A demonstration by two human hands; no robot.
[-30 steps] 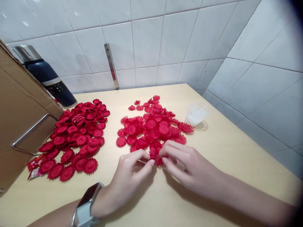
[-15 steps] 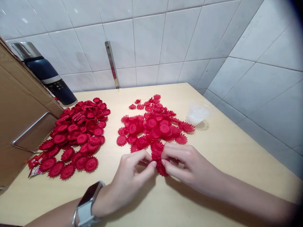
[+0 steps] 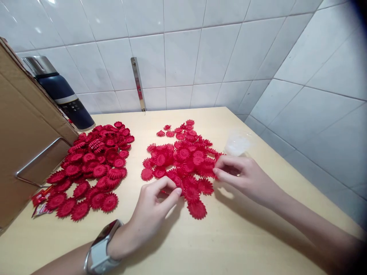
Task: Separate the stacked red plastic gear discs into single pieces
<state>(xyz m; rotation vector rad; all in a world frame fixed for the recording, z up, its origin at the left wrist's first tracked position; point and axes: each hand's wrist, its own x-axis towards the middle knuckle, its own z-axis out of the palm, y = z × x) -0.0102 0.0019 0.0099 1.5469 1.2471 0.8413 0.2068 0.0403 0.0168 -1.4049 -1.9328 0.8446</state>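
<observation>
A loose pile of red flower-shaped pieces (image 3: 183, 154) with fringed, petal-like edges spreads over the middle of the table. My left hand (image 3: 156, 204), wearing a watch, is at the pile's near left edge. Its thumb and index finger are pinched together against the red pieces; what lies between the tips is hidden. At the pile's right edge is my right hand (image 3: 243, 177), thumb and forefinger closed where they meet a red piece. One red flower piece (image 3: 197, 209) lies flat on the table between the hands, nearest to me.
To the left is a second heap of red flower pieces (image 3: 99, 170), beside a cardboard box (image 3: 25, 126) with a metal wire loop (image 3: 37, 158). A dark blue flask (image 3: 61, 93) stands behind. A clear plastic cup (image 3: 237, 143) with white content sits back right. Tiled walls bound the table (image 3: 229, 236).
My hands have come apart. The right moved right and away from me to the pile's edge; the left shifted slightly left. The red piece between them now lies uncovered on the table.
</observation>
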